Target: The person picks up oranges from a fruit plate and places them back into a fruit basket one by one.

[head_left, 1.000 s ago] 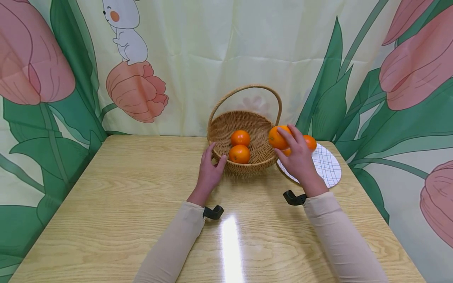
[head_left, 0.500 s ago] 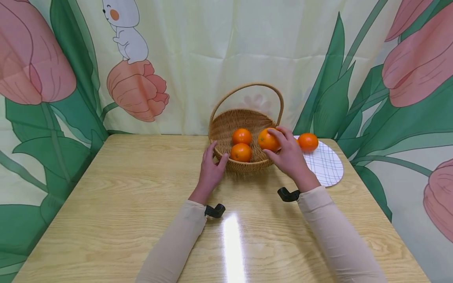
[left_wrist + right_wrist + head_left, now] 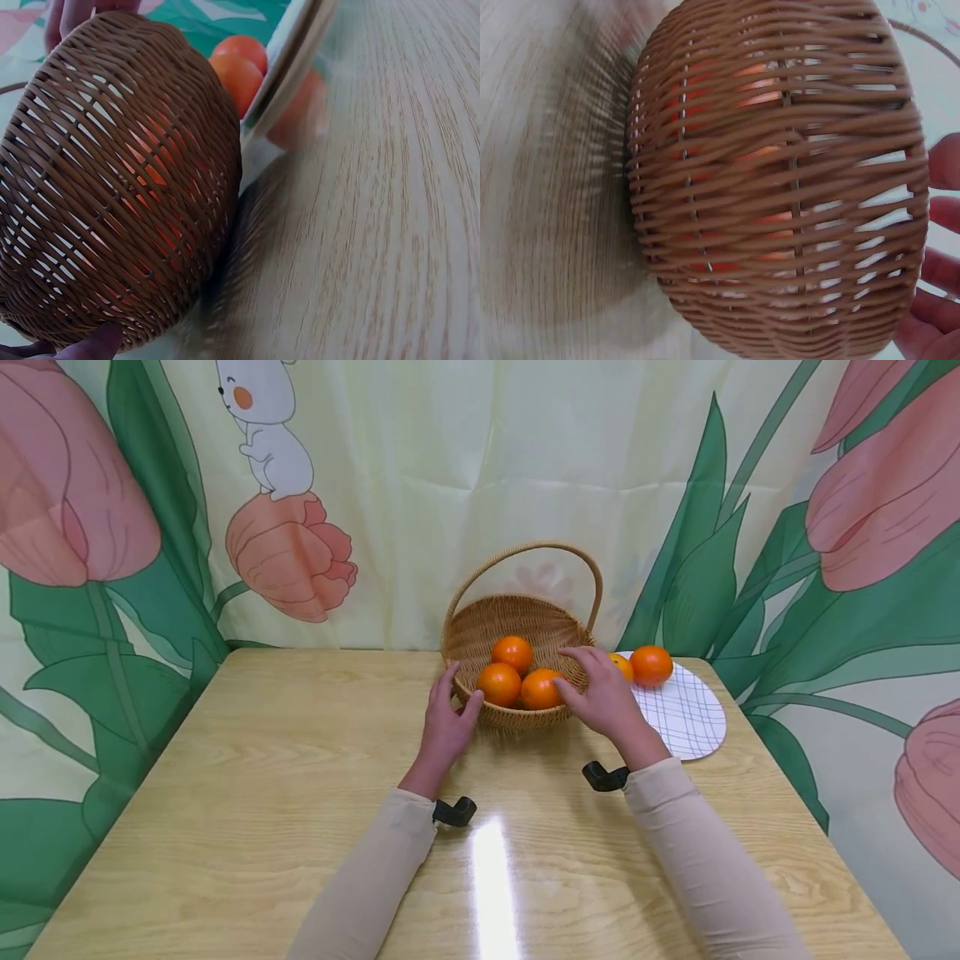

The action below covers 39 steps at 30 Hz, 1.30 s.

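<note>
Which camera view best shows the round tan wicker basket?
The head view: there the round tan wicker basket shows its arched handle and interior. Both wrist views show mainly its outer weave up close, cropped, with a sliver of handle.

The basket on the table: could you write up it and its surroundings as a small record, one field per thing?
Basket: woven, arched handle, standing on the table
In the basket: three oranges
Left grip: a bare hand, thumb and fingers at the basket's left side
Right grip: a bare hand over the basket's right side, thumb tip by the nearest orange; contact unclear
Plate: white, grid-patterned, right of the basket
On the plate: two oranges visible, one partly hidden
Backdrop: pale cloth printed with tulips
</note>
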Motion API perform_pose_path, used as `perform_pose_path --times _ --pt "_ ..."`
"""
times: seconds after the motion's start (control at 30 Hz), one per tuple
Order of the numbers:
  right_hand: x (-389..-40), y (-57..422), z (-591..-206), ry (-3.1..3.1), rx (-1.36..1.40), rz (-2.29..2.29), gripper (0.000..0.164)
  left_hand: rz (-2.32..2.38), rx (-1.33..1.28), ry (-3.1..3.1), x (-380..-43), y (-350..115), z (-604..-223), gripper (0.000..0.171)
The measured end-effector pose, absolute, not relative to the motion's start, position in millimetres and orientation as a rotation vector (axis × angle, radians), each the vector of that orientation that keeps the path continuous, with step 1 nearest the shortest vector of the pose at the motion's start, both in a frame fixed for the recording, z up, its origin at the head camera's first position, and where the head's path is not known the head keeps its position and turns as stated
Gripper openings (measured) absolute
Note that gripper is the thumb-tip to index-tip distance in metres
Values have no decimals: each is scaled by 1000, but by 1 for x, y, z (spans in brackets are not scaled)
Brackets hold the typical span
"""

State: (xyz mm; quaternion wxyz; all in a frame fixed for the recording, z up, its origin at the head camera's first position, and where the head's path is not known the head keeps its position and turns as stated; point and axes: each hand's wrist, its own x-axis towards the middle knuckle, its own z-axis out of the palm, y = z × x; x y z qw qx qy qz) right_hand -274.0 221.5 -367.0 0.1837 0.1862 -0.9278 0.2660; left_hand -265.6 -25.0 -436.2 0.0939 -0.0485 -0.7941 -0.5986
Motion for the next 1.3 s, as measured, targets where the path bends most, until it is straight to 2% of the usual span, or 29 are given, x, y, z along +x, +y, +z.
perform_pose_path --times 0.43,0.97,1.3 --pt "-285 252 -381 -2457 299 830 31 -1754 -106 -2377 -265 -26 -437 58" --pt "-301 279 -409 -2579 160 814 38 -1765 -122 -2360 -260 -27 -441 60" --pt "-315 289 -414 -2753 145 734 53 -1748 -153 -2334 -264 -26 -443 60"
